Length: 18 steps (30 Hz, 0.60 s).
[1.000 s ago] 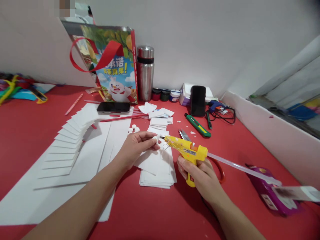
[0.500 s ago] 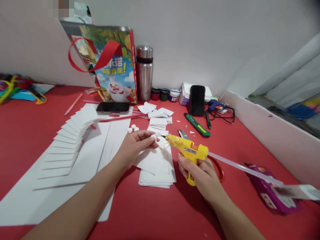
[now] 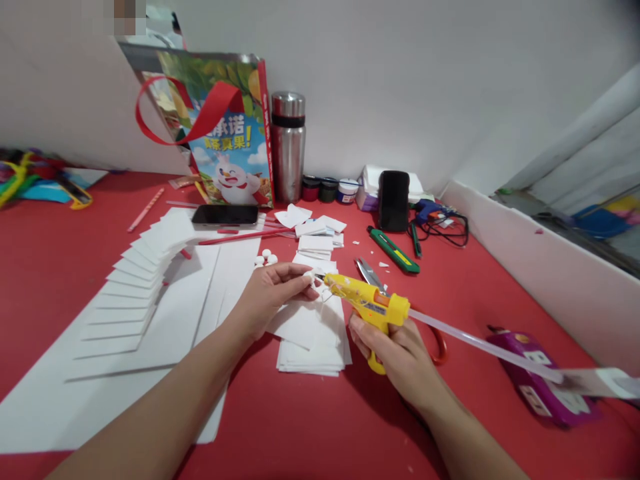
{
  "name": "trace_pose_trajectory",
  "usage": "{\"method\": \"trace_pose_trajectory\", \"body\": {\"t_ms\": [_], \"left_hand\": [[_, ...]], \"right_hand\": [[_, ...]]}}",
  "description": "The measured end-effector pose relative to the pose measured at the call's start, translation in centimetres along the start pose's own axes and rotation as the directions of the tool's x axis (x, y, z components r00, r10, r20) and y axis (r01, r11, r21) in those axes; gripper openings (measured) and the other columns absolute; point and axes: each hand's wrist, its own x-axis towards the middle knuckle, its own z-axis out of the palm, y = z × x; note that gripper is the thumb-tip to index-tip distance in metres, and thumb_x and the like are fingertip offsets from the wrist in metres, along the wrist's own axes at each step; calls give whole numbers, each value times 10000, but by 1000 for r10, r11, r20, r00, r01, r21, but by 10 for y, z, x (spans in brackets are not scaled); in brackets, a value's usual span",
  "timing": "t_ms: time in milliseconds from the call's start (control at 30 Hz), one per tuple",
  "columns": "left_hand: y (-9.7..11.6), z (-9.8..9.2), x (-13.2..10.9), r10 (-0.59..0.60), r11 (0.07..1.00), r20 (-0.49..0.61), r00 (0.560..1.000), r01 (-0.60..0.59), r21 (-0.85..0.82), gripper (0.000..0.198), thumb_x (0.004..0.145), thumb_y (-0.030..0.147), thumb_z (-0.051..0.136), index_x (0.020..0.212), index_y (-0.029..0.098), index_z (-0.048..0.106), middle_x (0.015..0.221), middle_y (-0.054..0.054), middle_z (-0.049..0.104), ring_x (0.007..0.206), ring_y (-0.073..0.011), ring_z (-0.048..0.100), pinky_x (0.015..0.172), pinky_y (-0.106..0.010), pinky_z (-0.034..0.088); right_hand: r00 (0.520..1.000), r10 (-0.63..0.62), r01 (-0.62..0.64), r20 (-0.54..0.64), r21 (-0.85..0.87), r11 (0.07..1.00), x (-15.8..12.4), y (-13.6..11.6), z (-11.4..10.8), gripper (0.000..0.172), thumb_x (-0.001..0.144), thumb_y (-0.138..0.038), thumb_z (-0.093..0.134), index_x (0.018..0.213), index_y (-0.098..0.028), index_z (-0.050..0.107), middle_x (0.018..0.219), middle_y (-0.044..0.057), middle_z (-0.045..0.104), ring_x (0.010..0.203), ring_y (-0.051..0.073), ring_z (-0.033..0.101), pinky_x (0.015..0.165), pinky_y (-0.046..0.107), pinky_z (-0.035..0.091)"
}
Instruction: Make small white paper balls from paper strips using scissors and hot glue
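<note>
I've got L hand (image 3: 270, 293) pinched shut on a small white ball (image 3: 309, 275) (foam or clay, can't tell at this res), held just above the stack of white paper squares (image 3: 313, 340) mid-table. R hand (image 3: 400, 353) is wrapped tight round the yellow glue gun (image 3: 367, 303) grip, nozzle tip right at the ball. Clear glue stick (image 3: 480, 343) pokes out the back. Scissors (image 3: 370, 272) lie just behind the gun on the red table (image 3: 310, 427).

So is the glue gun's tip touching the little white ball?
Cannot tell. In the head view the glue gun tip sits right beside the ball in the left hand, too small to show contact.
</note>
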Motion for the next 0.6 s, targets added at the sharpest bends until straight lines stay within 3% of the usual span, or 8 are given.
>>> {"method": "trace_pose_trajectory", "body": {"t_ms": [267,600], "left_hand": [[3,4,-2,-12,999,18,1000,11,46,315,727,293,834,966,117,730,782,-71,778,710,-157,731,768,-286,571],[2,2,-2,-23,999,19,1000,22,45,329,722,309,834,972,122,731,760,-80,774,721,-191,737,759,-333,589]], "right_hand": [[1000,-2,2,-8,-7,1000,0,0,0,393,959,-442,521,656,-195,473,624,-28,432,586,116,390,541,263,310],[999,-1,2,-40,13,1000,1,0,2,406,938,-428,527,610,-201,449,591,-24,420,554,117,372,511,266,299]]}}
